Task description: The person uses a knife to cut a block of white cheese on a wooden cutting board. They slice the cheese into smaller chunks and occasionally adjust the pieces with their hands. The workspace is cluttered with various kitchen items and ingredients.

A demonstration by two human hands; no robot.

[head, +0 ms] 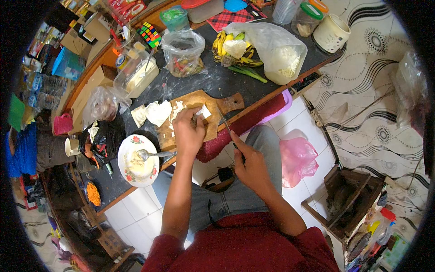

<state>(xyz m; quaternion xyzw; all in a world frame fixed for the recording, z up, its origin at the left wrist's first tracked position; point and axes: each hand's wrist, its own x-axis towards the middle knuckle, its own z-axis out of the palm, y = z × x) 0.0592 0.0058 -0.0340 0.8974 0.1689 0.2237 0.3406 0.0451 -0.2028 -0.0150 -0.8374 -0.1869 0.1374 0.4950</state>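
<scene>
My left hand [189, 131] rests over a wooden cutting board [211, 127], its fingertips pressing on a small piece of soft white food [204, 111]. In my right hand [250, 165] is a knife [224, 120], its blade pointing up and left over the board's right side, apart from the white piece. Thin white slivers [177, 108] lie on the board just beyond my left hand. Larger white chunks [159, 113] sit at the board's left edge. Left of my left forearm, a floral plate [131, 149] holds a pale mash and a metal spoon [144, 155].
Behind the board are a clear plastic tub [149, 78], a bag of chopped food [185, 64], bananas [234, 44], a green stalk [247, 73] and a bag of white shreds [287, 66]. A black bag [102, 142] and a dish of orange shreds [92, 194] stand left. The table's front edge [268, 97] runs below.
</scene>
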